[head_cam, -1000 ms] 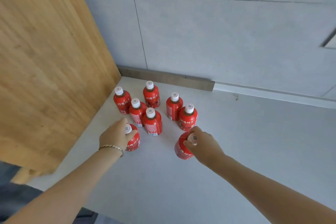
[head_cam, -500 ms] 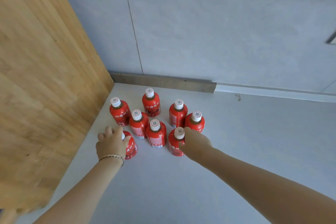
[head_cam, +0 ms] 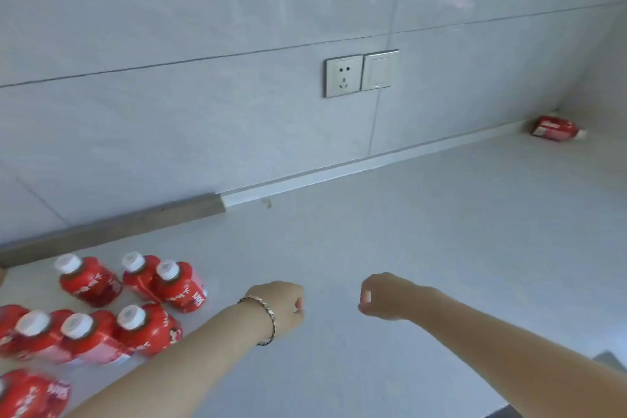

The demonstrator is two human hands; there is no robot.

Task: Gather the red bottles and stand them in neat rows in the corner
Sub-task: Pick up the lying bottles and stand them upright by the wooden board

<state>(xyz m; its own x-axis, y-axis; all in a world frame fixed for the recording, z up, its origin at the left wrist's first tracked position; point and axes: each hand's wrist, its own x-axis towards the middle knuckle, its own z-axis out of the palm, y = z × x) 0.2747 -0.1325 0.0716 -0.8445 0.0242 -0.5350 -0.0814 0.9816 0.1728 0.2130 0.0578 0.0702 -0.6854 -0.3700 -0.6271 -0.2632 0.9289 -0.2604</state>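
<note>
The red plastic bottles with white screw caps (head_cam: 101, 312) stand upright in a tight group at the lower left of the view, on the pale grey tabletop (head_cam: 424, 248), close to the wall. In the back row there are three bottles, one alone on the left and two touching each other on the right. In front of them a second row of bottles stands shoulder to shoulder, and its left end is cut by the edge of the view. One more bottle shows partly at the bottom left corner. A single red bottle lying on its side (head_cam: 556, 128) rests far away at the upper right, just beside the white strip at the foot of the wall. The left hand (head_cam: 281, 304), with a thin metal bracelet (head_cam: 263, 321) on the wrist, hovers over the bare tabletop to the right of the group; its grip is loosely curled and holds nothing. The right hand (head_cam: 386, 297) hovers near it, a little apart, with the fingers also bent inward and nothing in the grip. Neither hand touches a bottle. On the grey tiled wall (head_cam: 203, 112) behind there is a white power socket (head_cam: 343, 75) and just beside it a white light switch (head_cam: 379, 70).
</note>
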